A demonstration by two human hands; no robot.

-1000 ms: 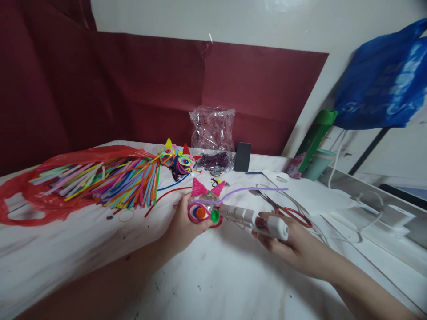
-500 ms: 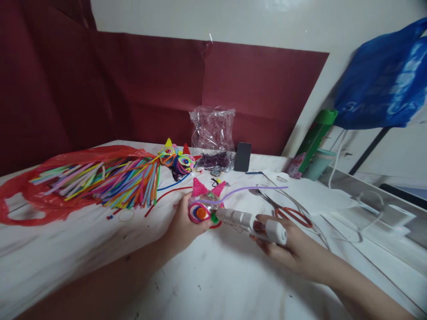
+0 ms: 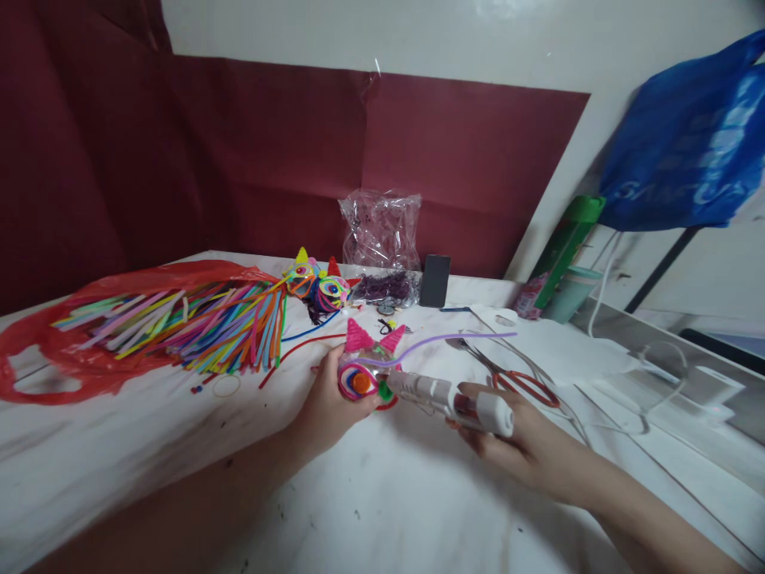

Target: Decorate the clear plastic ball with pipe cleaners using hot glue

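Observation:
My left hand (image 3: 328,391) is closed around a pipe-cleaner animal head (image 3: 360,381) with pink pointed ears and a large ringed eye with an orange centre. My right hand (image 3: 519,434) grips a white glue gun (image 3: 442,399), its nozzle pointing left at the head's right side beside a green piece. Whether the tip touches is too small to tell. A lilac pipe cleaner (image 3: 454,338) arcs from the head towards the right. Just behind my right hand lie scissors (image 3: 526,387) with orange handles.
Many coloured pipe cleaners (image 3: 197,327) lie on a red plastic bag (image 3: 45,383) at left. Two finished-looking animal heads (image 3: 331,291) stand behind, near a clear bag (image 3: 382,231) and a dark phone (image 3: 435,281). Cables (image 3: 570,418), a green cup (image 3: 574,293) and a blue bag (image 3: 687,143) are at right.

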